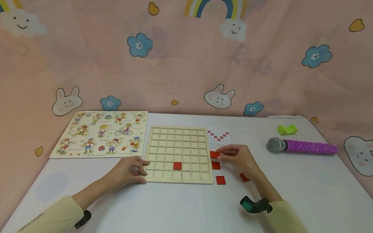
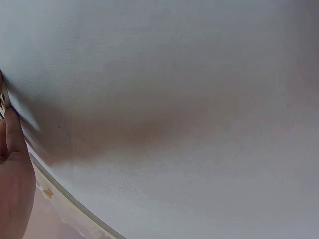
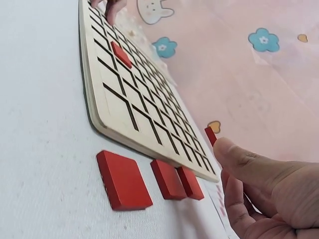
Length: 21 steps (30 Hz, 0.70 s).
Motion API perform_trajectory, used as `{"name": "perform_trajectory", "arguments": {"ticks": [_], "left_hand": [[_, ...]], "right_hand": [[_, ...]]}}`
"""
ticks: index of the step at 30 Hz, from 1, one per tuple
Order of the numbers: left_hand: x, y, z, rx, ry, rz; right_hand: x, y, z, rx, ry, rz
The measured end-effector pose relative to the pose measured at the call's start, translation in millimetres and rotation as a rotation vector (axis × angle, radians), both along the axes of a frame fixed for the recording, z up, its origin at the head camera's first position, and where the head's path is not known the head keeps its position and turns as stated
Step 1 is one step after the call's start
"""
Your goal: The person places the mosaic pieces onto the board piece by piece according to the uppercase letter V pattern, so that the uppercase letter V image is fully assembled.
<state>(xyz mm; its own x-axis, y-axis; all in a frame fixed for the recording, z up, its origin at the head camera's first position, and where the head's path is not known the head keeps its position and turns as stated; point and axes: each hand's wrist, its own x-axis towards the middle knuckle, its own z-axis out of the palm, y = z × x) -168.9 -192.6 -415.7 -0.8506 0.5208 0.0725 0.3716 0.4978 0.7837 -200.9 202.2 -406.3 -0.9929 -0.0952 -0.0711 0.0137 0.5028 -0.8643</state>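
Observation:
A wooden grid board (image 1: 167,142) lies flat, with one red square tile (image 1: 177,166) in a cell near its front. At the board's front left corner my left hand (image 1: 124,172) holds the edge, thumb toward the front side and fingers by the left side. My right hand (image 1: 240,159) is over the board's right side; in the right wrist view it pinches a thin red tile (image 3: 210,134) between thumb and fingers. Below that hand, three more red tiles, the nearest one (image 3: 124,180) largest in view, lie along the board's edge. Another tile (image 1: 244,177) is partly hidden by the right wrist.
A pattern card (image 1: 219,137) with a red V of squares lies right of the board. Farther right are a purple glittery microphone (image 1: 310,146) and a lime-green block (image 1: 287,129). A picture puzzle board (image 1: 91,134) sits at the back left, before a pink patterned cloth wall.

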Motion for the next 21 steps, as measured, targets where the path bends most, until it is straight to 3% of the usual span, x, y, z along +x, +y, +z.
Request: {"name": "perform_trajectory", "arguments": {"ticks": [21], "left_hand": [[0.9,1.1,0.6,0.023,-0.022,-0.002]], "right_hand": [[-5.7,-46.2,-4.6,-0.139,0.007,0.061]]}}
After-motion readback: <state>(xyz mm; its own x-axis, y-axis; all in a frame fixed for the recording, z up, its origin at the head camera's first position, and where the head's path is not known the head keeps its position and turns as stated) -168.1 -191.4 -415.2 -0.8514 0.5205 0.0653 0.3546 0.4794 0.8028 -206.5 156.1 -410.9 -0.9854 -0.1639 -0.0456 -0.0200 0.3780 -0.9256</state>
